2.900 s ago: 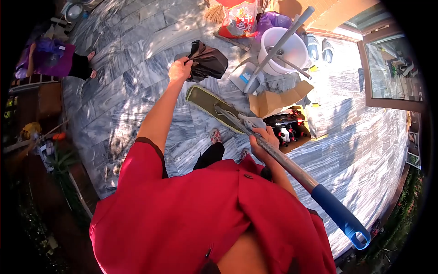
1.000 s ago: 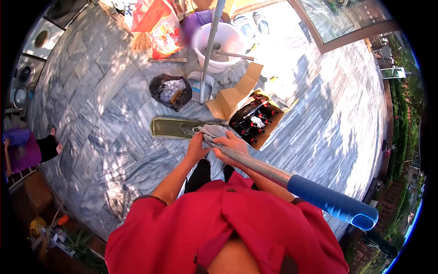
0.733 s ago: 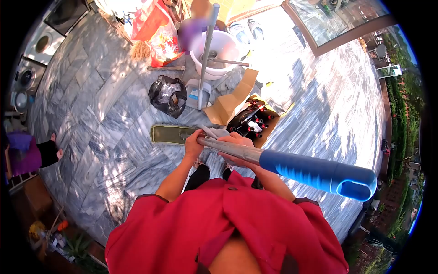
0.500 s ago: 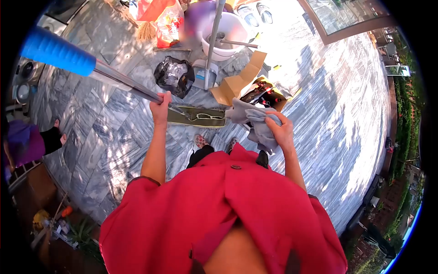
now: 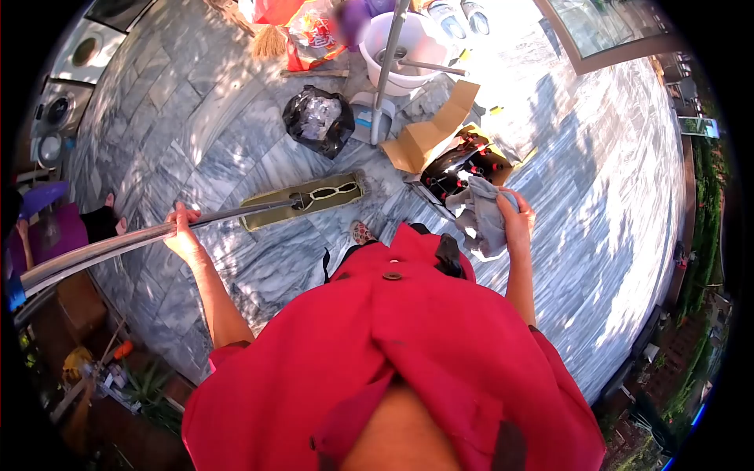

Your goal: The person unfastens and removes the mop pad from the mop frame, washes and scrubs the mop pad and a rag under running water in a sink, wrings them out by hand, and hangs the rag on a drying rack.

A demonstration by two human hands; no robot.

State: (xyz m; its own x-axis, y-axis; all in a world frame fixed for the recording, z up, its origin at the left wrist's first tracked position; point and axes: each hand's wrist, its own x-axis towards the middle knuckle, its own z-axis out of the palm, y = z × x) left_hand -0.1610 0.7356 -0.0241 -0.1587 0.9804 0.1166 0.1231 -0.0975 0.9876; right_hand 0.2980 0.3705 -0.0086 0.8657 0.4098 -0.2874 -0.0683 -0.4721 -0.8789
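Note:
My left hand (image 5: 184, 232) is closed round the metal pole of a flat mop (image 5: 259, 210), out to the left of my body. The pole runs from the left edge of the view down to the mop's long olive head, which lies on the marble floor in front of my feet. In my right hand (image 5: 517, 220) a crumpled grey cloth (image 5: 481, 218) is gripped, and it hangs down below the fingers. Just beyond the cloth stands an open cardboard box (image 5: 430, 135) with dark bottles with red caps inside.
A black bag (image 5: 342, 129), a grey dustpan (image 5: 363, 118) with an upright pole and a whitish tub (image 5: 424, 51) stand ahead. Slippers (image 5: 448, 20) lie beyond. At the left are another person's purple clothing (image 5: 67, 235) and washing machines (image 5: 59, 110). A glass-topped table (image 5: 609, 31) is top right.
My left hand has moved left and down, swinging the pole lower. The mop head has shifted left, away from the box. The grey cloth in my right hand has moved slightly right.

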